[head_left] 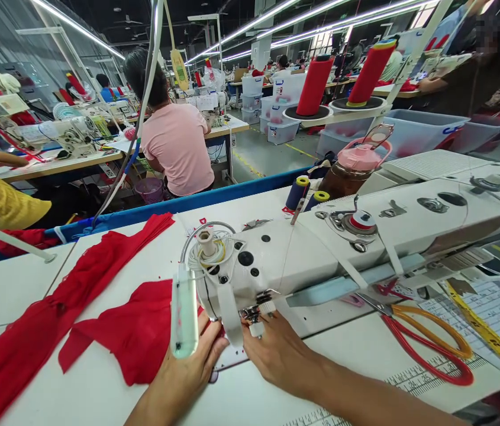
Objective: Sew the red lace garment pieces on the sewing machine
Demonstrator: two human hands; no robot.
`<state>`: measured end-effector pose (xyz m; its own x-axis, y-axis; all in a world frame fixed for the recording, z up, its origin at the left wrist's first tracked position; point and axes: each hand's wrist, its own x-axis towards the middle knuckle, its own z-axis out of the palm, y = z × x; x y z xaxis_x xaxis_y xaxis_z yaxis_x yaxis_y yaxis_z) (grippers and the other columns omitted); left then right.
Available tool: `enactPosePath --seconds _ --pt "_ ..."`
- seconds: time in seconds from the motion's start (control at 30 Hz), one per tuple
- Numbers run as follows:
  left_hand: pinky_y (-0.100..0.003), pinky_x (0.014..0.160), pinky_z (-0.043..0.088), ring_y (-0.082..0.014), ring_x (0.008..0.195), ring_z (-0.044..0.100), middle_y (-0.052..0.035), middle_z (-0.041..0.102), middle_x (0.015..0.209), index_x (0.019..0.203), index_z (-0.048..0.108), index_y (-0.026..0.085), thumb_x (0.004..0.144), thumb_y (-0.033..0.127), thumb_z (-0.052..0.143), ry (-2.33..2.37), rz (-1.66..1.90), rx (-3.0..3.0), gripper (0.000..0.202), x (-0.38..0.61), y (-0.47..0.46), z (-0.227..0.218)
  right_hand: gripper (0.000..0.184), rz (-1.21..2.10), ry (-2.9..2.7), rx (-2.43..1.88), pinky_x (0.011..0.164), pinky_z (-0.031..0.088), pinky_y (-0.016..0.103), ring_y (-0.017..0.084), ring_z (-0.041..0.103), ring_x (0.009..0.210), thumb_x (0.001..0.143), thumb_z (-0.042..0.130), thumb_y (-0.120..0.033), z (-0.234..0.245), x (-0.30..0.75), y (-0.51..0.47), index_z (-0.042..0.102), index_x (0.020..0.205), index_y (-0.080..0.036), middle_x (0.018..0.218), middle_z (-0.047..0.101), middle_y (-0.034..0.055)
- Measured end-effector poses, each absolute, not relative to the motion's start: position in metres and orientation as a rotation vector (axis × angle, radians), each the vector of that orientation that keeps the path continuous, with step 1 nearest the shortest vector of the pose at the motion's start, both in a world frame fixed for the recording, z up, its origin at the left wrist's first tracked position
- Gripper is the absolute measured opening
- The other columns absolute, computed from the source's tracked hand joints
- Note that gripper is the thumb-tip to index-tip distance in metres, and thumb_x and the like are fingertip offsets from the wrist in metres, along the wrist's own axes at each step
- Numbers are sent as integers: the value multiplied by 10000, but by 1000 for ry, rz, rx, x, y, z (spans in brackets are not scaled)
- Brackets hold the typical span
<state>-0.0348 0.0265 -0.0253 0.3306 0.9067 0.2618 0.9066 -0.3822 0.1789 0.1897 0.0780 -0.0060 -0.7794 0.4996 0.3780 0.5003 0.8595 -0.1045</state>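
Observation:
A white sewing machine (294, 254) stands across the table, its head directly over my fingers. My left hand (194, 361) lies low at the left of the needle area, fingers stretched forward and partly covered by the machine's lamp. Against that hand rests a piece of red cloth (143, 331), spread out to the left on the white tabletop. From the other side, my right hand (274, 349) reaches under the head, its fingertips hidden behind the machine parts. Only a small bit of red shows between the hands, so the needle and cloth edge cannot be made out.
A long bunched red cloth (76, 296) lies at the left. Orange-and-red-handled scissors (431, 337), a yellow measuring tape (489, 331) and written paper (498, 307) lie at right. Red thread cones (316, 86) stand above. Behind the table sits a person in pink (183, 148).

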Motion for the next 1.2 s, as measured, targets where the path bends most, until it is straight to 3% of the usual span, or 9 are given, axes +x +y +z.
enactPosePath --seconds 0.2,0.37,0.57,0.87,1.03,1.2 --pt "-405 847 530 -287 1068 622 -78 670 1019 1244 600 223 1003 294 486 1740 515 2610 275 -35 27 -28 149 -20 -2598 -760 754 426 387 258 562 895 900 564 -119 -12 190 78 694 963 -155 944 669 121" --pt "-398 892 536 -263 1055 649 -79 693 1106 1284 603 237 972 224 509 1741 556 2690 326 -31 22 -19 131 25 -2653 -759 835 425 420 264 555 920 906 574 -112 -17 190 78 688 919 -174 929 653 104" --pt "-431 1015 464 -248 1042 675 -112 722 1163 1268 617 148 924 100 489 1526 719 3038 370 -35 30 -23 146 30 -2580 -789 891 401 454 268 541 933 909 560 -123 -20 190 77 663 818 -173 940 627 116" --pt "-375 974 490 -213 953 715 -94 762 1059 1211 652 177 872 53 434 1504 772 3111 422 -36 37 -27 201 82 -2590 -793 880 400 447 261 539 906 905 513 -89 -25 190 79 677 996 -160 922 635 105" --pt "-325 847 529 -202 908 721 -98 762 1047 1181 661 197 872 47 424 1531 782 3098 417 -35 35 -31 129 92 -2613 -810 877 401 417 251 535 933 901 559 -109 -26 191 80 663 944 -171 935 629 97" --pt "-334 917 518 -215 998 711 -111 752 1080 1215 651 163 875 31 441 1495 775 3010 421 -34 33 -26 152 72 -2435 -813 856 387 398 215 518 817 894 533 -101 -25 191 80 640 810 -168 835 595 58"
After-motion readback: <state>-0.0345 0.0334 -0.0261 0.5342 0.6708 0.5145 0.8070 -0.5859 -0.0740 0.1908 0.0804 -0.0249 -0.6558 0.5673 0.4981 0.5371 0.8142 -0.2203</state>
